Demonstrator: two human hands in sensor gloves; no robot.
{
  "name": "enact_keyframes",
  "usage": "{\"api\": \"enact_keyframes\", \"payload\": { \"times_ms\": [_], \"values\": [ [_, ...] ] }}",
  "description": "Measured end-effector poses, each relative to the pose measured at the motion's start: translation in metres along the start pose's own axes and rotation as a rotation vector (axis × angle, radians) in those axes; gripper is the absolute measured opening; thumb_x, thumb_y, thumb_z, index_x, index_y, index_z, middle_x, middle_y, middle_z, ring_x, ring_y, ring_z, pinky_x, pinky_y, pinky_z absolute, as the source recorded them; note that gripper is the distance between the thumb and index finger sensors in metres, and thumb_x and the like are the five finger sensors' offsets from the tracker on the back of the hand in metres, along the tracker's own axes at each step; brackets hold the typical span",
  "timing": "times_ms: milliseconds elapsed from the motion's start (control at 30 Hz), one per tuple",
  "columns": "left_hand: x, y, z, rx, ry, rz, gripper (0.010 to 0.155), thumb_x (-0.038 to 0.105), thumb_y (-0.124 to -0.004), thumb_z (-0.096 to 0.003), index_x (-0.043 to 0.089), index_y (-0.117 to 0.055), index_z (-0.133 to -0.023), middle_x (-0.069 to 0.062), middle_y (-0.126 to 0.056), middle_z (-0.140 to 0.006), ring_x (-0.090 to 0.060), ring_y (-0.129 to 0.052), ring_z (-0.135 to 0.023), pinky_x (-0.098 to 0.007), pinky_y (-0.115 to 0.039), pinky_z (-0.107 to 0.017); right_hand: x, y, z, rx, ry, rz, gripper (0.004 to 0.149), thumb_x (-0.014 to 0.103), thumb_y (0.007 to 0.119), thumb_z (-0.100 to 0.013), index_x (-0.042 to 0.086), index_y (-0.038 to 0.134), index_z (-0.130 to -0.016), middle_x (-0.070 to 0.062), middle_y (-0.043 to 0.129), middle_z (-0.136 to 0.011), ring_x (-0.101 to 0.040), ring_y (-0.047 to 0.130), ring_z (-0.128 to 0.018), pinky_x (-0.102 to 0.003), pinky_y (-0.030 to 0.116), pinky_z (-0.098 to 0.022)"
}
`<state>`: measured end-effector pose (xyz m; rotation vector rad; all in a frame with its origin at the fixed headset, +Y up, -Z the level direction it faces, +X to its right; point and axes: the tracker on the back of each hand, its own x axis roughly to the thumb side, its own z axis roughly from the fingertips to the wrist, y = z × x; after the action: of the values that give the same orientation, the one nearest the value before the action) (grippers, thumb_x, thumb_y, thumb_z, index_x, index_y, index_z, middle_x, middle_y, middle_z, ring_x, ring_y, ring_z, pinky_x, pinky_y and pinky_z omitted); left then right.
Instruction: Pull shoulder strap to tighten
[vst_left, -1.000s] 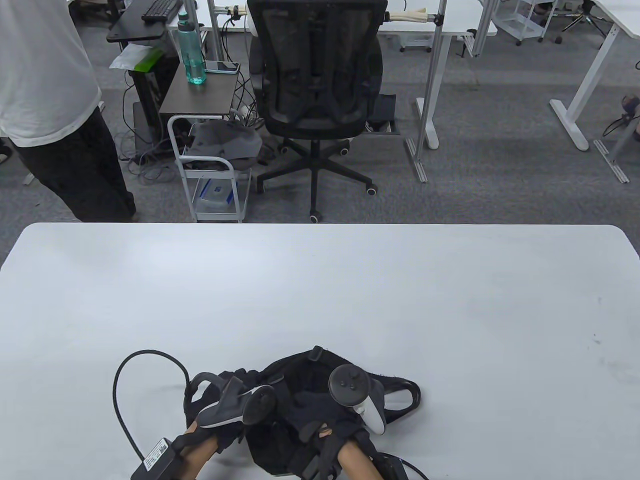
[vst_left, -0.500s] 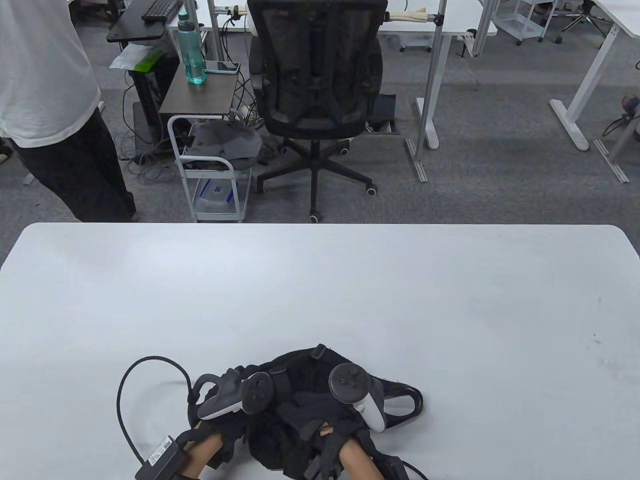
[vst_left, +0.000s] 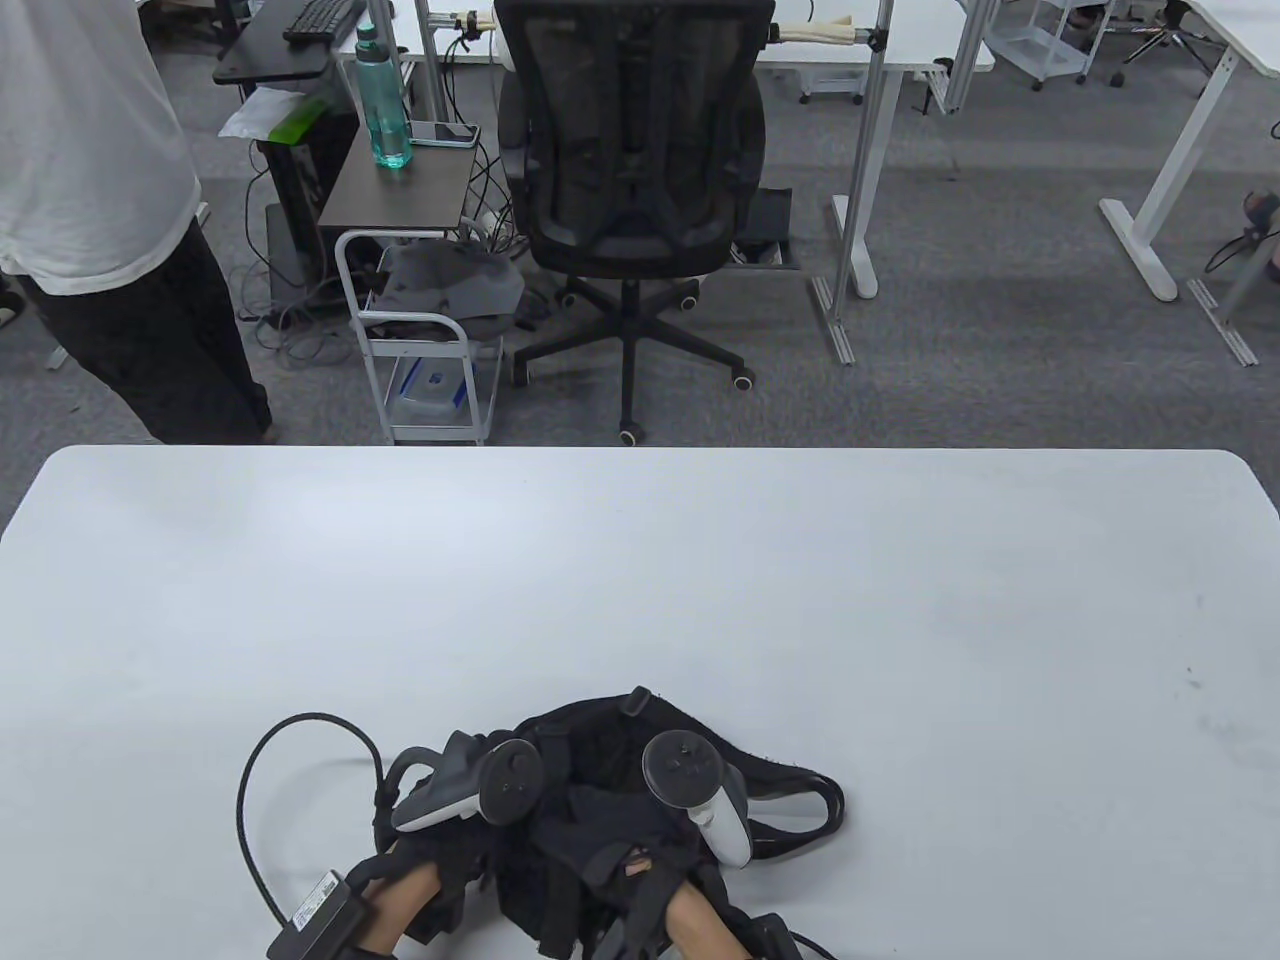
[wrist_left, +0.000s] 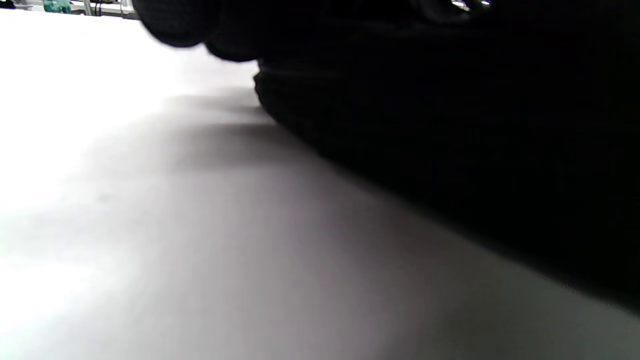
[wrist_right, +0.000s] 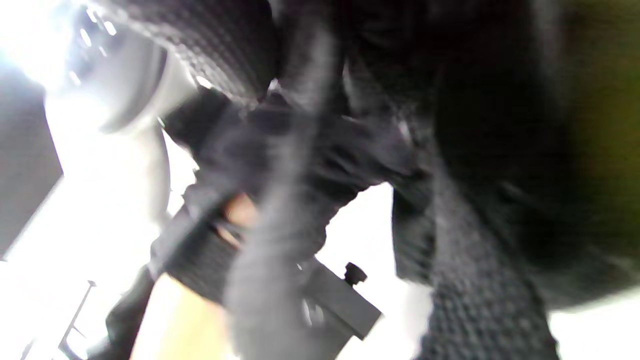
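A black mesh office chair (vst_left: 632, 190) stands behind the white counter (vst_left: 640, 580). At its near edge lies the crumpled black fabric bag (vst_left: 600, 760), shoulder strap (vst_left: 810, 800) looping right. Left hand (vst_left: 455, 850) and right hand (vst_left: 640, 850) rest on it; fingers' hold I cannot tell

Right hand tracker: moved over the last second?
Yes. The right hand's tracker shifted slightly left and toward the table's near edge, closing on the left hand's tracker over the black bag.

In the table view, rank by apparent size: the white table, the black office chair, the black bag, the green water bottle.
1. White table
2. Black office chair
3. Black bag, partly hidden by the hands
4. Green water bottle
The chair and bottle stand farther from the camera, so their true sizes are understated.
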<state>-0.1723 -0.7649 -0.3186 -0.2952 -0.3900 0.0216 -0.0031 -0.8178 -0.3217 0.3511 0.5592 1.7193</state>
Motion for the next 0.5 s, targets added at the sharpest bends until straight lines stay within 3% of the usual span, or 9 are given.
{"api": "enact_keyframes", "payload": {
  "times_ms": [133,200,333,400,500],
  "values": [
    [0.002,-0.001,-0.001,0.009,0.000,0.000,0.120,0.071,-0.079,-0.0169,0.008,-0.035,-0.108,-0.010,-0.056,-0.097,-0.030,-0.067,-0.086,-0.043,-0.068,-0.062,0.000,-0.005,0.002,-0.011,-0.048,-0.224,0.046,0.035,0.080,-0.047,0.006,0.078,-0.083,-0.021,0.087,-0.082,-0.047,0.081,-0.077,-0.066,0.052,-0.060],
    [0.001,-0.002,-0.001,0.001,0.000,-0.009,0.119,0.071,-0.078,-0.0175,0.009,-0.033,-0.108,-0.009,-0.055,-0.097,-0.029,-0.067,-0.087,-0.042,-0.068,-0.062,0.003,-0.013,0.005,-0.033,-0.075,-0.259,0.047,0.035,0.080,-0.047,0.005,0.078,-0.083,-0.021,0.089,-0.080,-0.043,0.092,-0.069,-0.063,0.063,-0.058],
    [0.001,-0.002,-0.002,0.017,0.003,0.039,0.117,0.072,-0.077,-0.0180,0.009,-0.035,-0.108,-0.009,-0.057,-0.097,-0.030,-0.068,-0.086,-0.042,-0.068,-0.062,0.004,-0.022,0.012,-0.095,-0.103,-0.354,0.050,0.035,0.079,-0.046,0.001,0.079,-0.083,-0.024,0.092,-0.075,-0.042,0.097,-0.062,-0.060,0.069,-0.054],
    [0.003,-0.004,-0.003,0.014,0.012,0.013,0.117,0.070,-0.080,-0.0179,0.009,-0.035,-0.108,-0.010,-0.056,-0.097,-0.031,-0.067,-0.086,-0.044,-0.067,-0.062,0.006,-0.027,0.014,-0.085,-0.145,-0.409,0.053,0.037,0.076,-0.048,0.002,0.075,-0.088,-0.022,0.092,-0.075,-0.033,0.101,-0.055,-0.055,0.074,-0.054],
    [0.004,-0.006,-0.003,0.036,0.010,-0.058,0.116,0.071,-0.077,-0.0179,0.012,-0.034,-0.108,-0.008,-0.056,-0.097,-0.029,-0.068,-0.086,-0.042,-0.069,-0.061,0.011,-0.037,0.022,-0.133,-0.209,-0.554,0.062,0.040,0.076,-0.050,-0.002,0.068,-0.095,-0.027,0.090,-0.076,-0.030,0.103,-0.052,-0.053,0.077,-0.053]
  ]
}}
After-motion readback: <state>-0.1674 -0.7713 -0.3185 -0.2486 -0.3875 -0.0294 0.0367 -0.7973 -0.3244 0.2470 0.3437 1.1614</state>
